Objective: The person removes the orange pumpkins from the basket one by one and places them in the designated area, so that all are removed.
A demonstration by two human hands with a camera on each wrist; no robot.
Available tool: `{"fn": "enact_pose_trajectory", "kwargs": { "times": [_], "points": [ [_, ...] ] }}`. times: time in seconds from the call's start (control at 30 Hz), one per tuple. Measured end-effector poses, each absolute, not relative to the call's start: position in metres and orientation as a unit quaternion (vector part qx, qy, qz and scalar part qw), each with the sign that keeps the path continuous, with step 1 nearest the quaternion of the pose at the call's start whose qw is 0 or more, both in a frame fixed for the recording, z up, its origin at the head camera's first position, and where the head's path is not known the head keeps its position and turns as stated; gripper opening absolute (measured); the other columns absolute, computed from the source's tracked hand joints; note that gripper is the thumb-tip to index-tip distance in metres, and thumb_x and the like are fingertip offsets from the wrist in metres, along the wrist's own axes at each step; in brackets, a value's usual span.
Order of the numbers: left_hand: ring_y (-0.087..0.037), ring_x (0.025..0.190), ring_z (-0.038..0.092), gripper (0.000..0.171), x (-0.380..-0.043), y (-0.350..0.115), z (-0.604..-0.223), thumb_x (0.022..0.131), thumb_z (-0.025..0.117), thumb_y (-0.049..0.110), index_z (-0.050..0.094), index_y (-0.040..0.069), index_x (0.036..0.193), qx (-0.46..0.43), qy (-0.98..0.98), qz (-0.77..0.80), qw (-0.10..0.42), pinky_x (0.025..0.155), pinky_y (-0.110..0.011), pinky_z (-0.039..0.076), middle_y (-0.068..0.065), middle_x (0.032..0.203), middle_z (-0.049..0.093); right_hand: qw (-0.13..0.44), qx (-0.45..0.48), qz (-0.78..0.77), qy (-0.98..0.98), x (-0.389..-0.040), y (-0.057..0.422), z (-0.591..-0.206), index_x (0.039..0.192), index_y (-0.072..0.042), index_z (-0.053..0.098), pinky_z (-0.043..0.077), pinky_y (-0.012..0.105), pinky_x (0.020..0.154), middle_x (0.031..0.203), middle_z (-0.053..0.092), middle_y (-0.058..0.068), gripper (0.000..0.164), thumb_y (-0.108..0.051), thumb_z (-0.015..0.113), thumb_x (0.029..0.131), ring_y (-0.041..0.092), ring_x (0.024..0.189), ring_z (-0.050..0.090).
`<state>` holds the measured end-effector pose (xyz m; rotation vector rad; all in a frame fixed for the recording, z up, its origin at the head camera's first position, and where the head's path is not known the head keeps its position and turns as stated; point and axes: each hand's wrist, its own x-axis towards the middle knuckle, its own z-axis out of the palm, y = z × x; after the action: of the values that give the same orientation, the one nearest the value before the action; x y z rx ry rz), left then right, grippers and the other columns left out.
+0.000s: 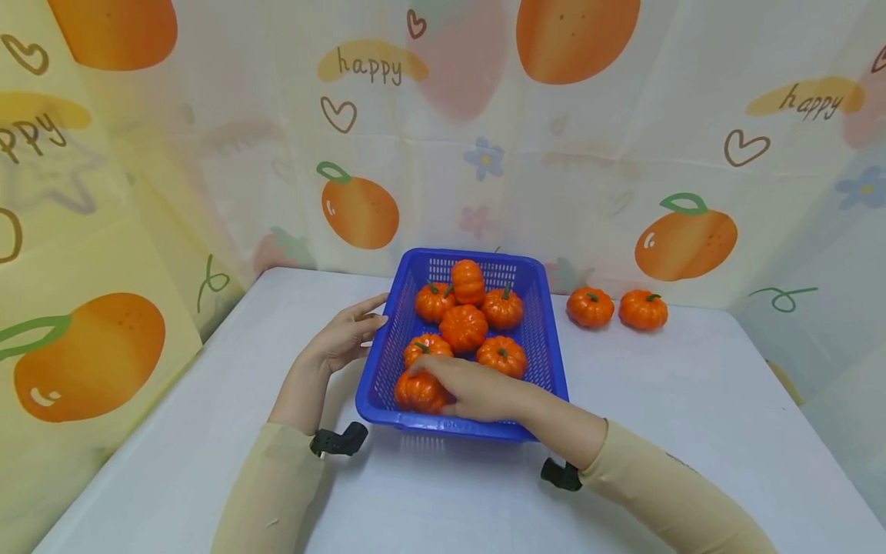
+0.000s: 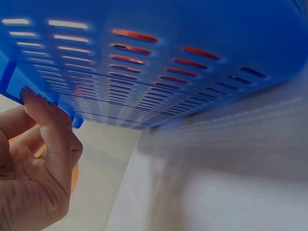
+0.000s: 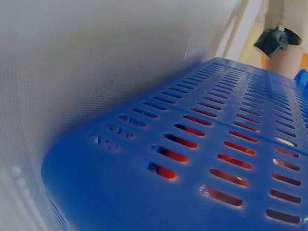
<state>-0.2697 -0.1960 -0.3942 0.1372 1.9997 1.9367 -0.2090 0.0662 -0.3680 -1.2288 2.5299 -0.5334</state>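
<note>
A blue plastic basket [image 1: 557, 362] with slotted walls stands on the table, several small orange pumpkins [image 1: 464, 328] inside it. My left hand [image 1: 346, 335] holds the basket's left rim; in the left wrist view its bent fingers [image 2: 53, 127] meet the rim beside the slotted wall. Reaching over the near rim, my right hand [image 1: 474, 387] grips a pumpkin [image 1: 418, 392] in the near left corner, thumb on the near side and fingers over the top. The right wrist view shows the basket's outer wall [image 3: 120, 178], and the right hand is hidden there.
Two more pumpkins, one [image 1: 590, 308] beside the other [image 1: 643, 310], sit on the white table [image 1: 664, 431] to the right of the basket. A printed cloth [image 1: 581, 169] with fruit and hearts hangs behind the table's far edge.
</note>
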Motion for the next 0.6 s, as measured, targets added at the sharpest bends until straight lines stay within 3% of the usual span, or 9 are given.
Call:
{"fn": "enact_pose_trajectory", "kwargs": {
  "times": [0.17,0.43,0.6],
  "points": [
    [-0.008,0.096,0.067,0.061,-0.2700,-0.1960,-0.3938,0.103,0.050,0.021,0.024,0.019,0.158,0.049,0.705,0.685,0.179,0.085,-0.030,0.057,-0.005,0.125,0.056,0.147,-0.426,-0.177,0.875,-0.2094,0.0657,-0.3685,0.145,-0.033,0.041,0.045,0.044,0.111,0.145,0.053,-0.002,0.069,-0.010,0.072,0.088,0.021,0.135,0.053],
    [-0.009,0.095,0.067,0.061,-0.2695,-0.1957,-0.3922,0.103,0.049,0.020,0.023,0.019,0.158,0.049,0.705,0.686,0.177,0.084,-0.029,0.058,-0.004,0.121,0.058,0.117,-0.416,-0.177,0.884,-0.2094,0.0638,-0.3664,0.129,-0.023,0.045,0.050,0.038,0.106,0.131,0.062,0.000,0.057,-0.018,0.078,0.084,0.017,0.120,0.063],
    [-0.009,0.095,0.067,0.061,-0.2697,-0.1956,-0.3929,0.103,0.049,0.020,0.023,0.019,0.158,0.049,0.704,0.686,0.178,0.083,-0.029,0.058,-0.007,0.125,0.056,0.111,-0.396,-0.155,0.898,-0.2101,0.0651,-0.3657,0.138,-0.023,0.042,0.053,0.042,0.102,0.137,0.055,0.002,0.066,-0.026,0.079,0.084,0.020,0.119,0.063]
  ]
}}
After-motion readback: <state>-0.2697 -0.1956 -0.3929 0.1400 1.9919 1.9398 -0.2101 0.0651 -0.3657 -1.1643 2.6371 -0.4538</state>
